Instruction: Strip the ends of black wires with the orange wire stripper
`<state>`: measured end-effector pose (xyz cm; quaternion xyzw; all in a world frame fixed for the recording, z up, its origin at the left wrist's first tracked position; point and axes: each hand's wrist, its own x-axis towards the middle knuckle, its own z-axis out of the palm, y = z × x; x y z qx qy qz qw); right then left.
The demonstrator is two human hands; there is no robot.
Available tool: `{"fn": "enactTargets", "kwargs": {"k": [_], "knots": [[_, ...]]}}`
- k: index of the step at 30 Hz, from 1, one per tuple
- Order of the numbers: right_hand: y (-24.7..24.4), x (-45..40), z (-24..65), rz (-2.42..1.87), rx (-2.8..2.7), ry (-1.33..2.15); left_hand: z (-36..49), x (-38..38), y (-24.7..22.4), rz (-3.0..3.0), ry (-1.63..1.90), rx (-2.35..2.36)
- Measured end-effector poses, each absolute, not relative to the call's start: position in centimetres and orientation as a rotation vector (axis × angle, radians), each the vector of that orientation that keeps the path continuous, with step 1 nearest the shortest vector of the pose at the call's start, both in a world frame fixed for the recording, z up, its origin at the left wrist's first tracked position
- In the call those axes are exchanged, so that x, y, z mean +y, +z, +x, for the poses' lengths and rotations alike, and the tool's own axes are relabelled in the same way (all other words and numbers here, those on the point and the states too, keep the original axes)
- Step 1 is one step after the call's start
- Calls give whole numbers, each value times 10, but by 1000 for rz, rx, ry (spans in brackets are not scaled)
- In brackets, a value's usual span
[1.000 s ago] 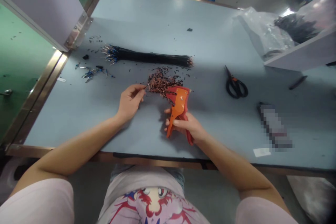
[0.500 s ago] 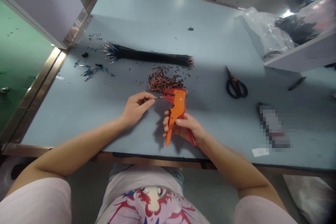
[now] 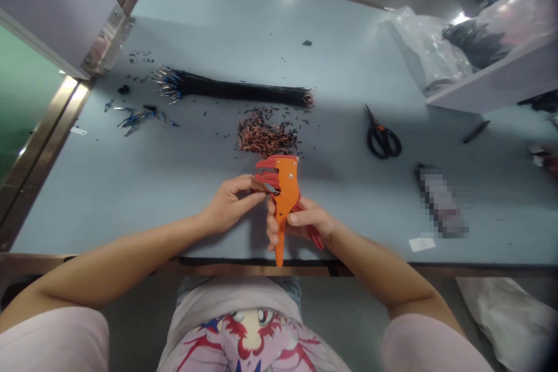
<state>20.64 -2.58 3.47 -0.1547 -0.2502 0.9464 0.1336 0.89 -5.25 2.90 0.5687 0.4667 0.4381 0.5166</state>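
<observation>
My right hand (image 3: 307, 221) is wrapped round the handles of an orange and red wire stripper (image 3: 288, 183). The tool's red jaws point left and stand apart. My left hand (image 3: 233, 203) is closed in a pinch beside the stripper, holding a thin dark wire that is mostly hidden by the fingers. The wire's end is at the notch just below the red jaws. Beyond the tool lies a pile of copper and black wire scraps (image 3: 264, 133). Behind the pile stretches a long bundle of black wires (image 3: 244, 90), with bare copper ends at its right.
Several loose blue-and-silver terminals (image 3: 135, 119) lie at the left. Black-handled scissors (image 3: 382, 139) and a blurred-out object (image 3: 440, 200) are on the right. A white label (image 3: 422, 243) lies near the table's front edge. Plastic bags (image 3: 429, 49) stand behind a panel at the back right.
Both hands and the stripper have come nearer the table's front edge. The left-hand wire end has shifted from the jaw tips to the notch below them. The view has shifted slightly.
</observation>
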Motion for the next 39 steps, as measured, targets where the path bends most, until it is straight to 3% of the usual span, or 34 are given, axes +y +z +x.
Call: {"fn": "enactTargets", "kwargs": {"k": [39], "knots": [[37,-39,202,-621,-835,2584,10,-50,20,1573,1054,1122]]}}
